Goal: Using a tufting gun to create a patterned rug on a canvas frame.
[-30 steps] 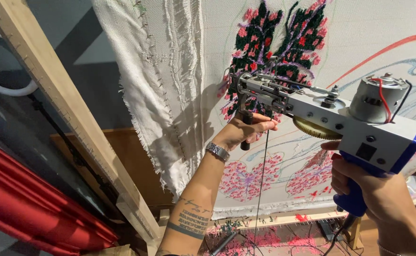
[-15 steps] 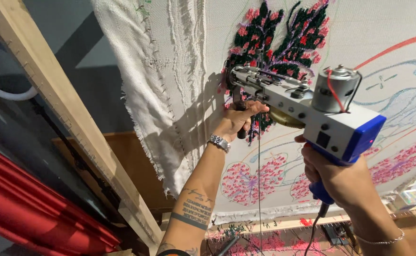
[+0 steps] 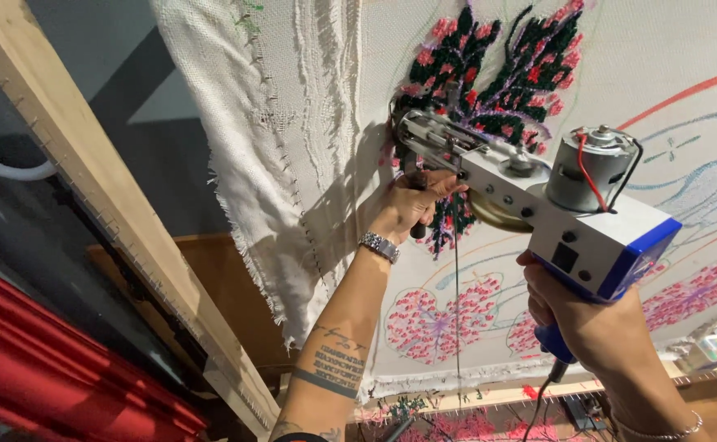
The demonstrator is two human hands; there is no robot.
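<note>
Tufting gun point(image 3: 538, 213) — gripped at both ends: the right hand point(image 3: 591, 323) wraps its blue rear handle, the left hand point(image 3: 411, 205) clasps the front grip below the needle. It looks top-heavy and rigid, its nose pressed against the soft stretched cloth point(image 3: 309, 123) — just beside the dark tufted patch point(image 3: 497, 74).

tufting gun point(image 3: 571, 221): showing a white body, blue rear edge and grip, grey motor, red wire
backing cloth point(image 3: 317, 106): showing off-white, carrying black tufts flecked pink and red, pink flowers below, blue and red drawn lines
frame point(image 3: 105, 213): showing pale wood
fabric point(image 3: 56, 360): glowing red
wristwatch point(image 3: 379, 245): gleaming silver
</note>
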